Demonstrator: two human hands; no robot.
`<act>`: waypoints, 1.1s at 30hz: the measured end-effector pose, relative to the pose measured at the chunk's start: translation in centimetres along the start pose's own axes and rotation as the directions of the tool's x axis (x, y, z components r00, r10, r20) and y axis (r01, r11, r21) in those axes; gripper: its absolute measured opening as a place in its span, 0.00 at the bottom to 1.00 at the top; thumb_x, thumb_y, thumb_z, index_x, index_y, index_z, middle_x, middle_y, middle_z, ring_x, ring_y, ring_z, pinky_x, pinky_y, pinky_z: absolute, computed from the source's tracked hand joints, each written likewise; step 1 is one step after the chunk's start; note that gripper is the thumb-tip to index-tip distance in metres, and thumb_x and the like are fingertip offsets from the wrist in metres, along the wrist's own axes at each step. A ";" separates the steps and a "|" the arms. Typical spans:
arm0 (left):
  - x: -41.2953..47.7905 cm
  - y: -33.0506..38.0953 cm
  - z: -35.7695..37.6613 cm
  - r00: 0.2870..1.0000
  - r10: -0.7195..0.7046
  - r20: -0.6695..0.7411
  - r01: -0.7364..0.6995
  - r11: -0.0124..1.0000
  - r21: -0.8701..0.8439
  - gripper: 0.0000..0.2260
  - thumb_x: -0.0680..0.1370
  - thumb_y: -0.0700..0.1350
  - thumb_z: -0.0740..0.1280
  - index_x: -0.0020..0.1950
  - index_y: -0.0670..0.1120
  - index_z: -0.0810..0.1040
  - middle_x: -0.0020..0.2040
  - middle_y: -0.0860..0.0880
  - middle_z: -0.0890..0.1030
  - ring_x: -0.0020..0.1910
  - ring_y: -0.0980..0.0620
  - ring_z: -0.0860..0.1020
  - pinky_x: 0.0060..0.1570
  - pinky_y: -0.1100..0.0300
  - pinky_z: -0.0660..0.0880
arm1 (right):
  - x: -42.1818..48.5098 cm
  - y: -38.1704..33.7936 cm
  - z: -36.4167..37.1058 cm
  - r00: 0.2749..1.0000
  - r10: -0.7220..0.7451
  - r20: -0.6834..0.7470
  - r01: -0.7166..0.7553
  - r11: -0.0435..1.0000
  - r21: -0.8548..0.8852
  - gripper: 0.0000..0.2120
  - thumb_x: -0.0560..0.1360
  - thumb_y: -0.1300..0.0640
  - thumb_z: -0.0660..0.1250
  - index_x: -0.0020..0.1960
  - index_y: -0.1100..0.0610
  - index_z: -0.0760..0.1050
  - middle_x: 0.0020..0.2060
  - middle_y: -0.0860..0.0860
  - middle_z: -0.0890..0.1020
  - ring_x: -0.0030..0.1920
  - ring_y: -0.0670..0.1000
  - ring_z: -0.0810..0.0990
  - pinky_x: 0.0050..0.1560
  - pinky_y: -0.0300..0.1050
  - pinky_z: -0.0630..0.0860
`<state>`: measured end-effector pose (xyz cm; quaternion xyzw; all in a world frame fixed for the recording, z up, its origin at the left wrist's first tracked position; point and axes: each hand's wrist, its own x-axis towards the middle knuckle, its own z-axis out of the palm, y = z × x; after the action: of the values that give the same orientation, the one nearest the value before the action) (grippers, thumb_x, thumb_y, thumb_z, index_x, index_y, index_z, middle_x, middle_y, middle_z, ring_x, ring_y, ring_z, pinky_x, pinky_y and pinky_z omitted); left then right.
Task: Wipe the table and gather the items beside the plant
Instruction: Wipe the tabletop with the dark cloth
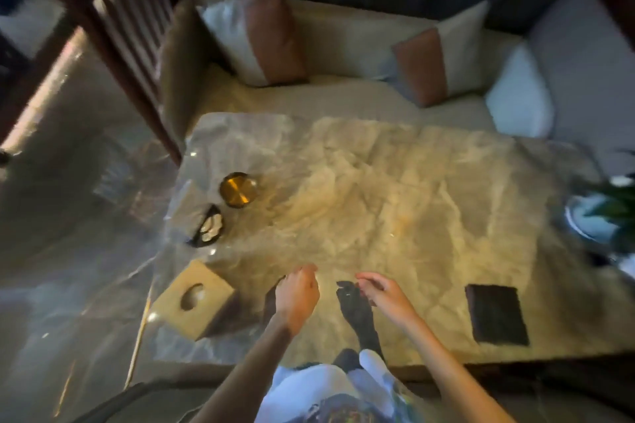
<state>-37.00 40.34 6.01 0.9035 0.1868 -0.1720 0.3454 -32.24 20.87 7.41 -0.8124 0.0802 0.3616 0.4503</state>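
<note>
Hands first: your left hand [297, 295] hovers over the near edge of the tabletop [395, 189], fingers curled loose, nothing in it. Your right hand [385, 295] sits just beside it, half open and empty too. Glasses [208, 227] and a gold dish [238, 189] are at the far left, wooden box [194, 299] near-left, dark mat [496, 313] near-right. The plant [615, 213] is way over at the right edge. It's all pretty blurry.

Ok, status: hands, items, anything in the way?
Both hands, left and right, over near table edge, nothing clearly held. Glasses, gold dish, box sit far from plant. Path clear.
</note>
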 end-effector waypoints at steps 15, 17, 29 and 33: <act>1.3 20.4 19.3 0.968 0.165 0.188 -0.168 0.986 0.002 0.15 0.77 0.45 0.54 0.59 0.53 0.75 0.55 0.49 0.83 0.52 0.48 0.82 0.55 0.50 0.78 | -4.4 20.1 -23.2 0.948 0.084 -0.307 -0.055 0.993 0.102 0.12 0.79 0.58 0.64 0.62 0.52 0.77 0.57 0.53 0.82 0.57 0.50 0.81 0.56 0.40 0.76; 1.4 22.7 22.7 0.982 0.119 0.144 -0.110 0.992 -0.067 0.14 0.76 0.47 0.54 0.57 0.53 0.76 0.53 0.49 0.83 0.51 0.48 0.82 0.53 0.49 0.78 | -3.9 22.2 -25.7 0.948 0.071 -0.311 -0.043 0.994 0.097 0.16 0.79 0.58 0.63 0.67 0.53 0.73 0.60 0.54 0.80 0.60 0.51 0.79 0.60 0.44 0.74; 0.5 32.1 34.3 0.915 -0.309 0.258 0.356 0.921 -0.158 0.06 0.76 0.42 0.63 0.49 0.40 0.74 0.54 0.39 0.80 0.54 0.39 0.78 0.45 0.57 0.69 | 2.0 26.7 -29.0 0.970 0.171 -0.174 -0.203 0.962 -0.184 0.27 0.81 0.48 0.55 0.78 0.51 0.55 0.78 0.59 0.56 0.78 0.59 0.52 0.76 0.55 0.53; 0.0 32.4 35.9 0.854 -0.430 0.293 0.506 0.817 -0.275 0.17 0.74 0.43 0.68 0.58 0.35 0.71 0.53 0.39 0.79 0.52 0.40 0.79 0.44 0.52 0.75 | 2.5 27.6 -29.5 0.975 0.197 -0.101 -0.210 0.967 -0.146 0.26 0.81 0.48 0.55 0.77 0.54 0.58 0.78 0.59 0.55 0.78 0.58 0.51 0.77 0.55 0.52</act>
<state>-28.72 -6.83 -1.08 0.7305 0.3924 -0.3145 0.4620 -27.80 -17.94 -2.98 -0.8473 0.1540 0.3761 0.3420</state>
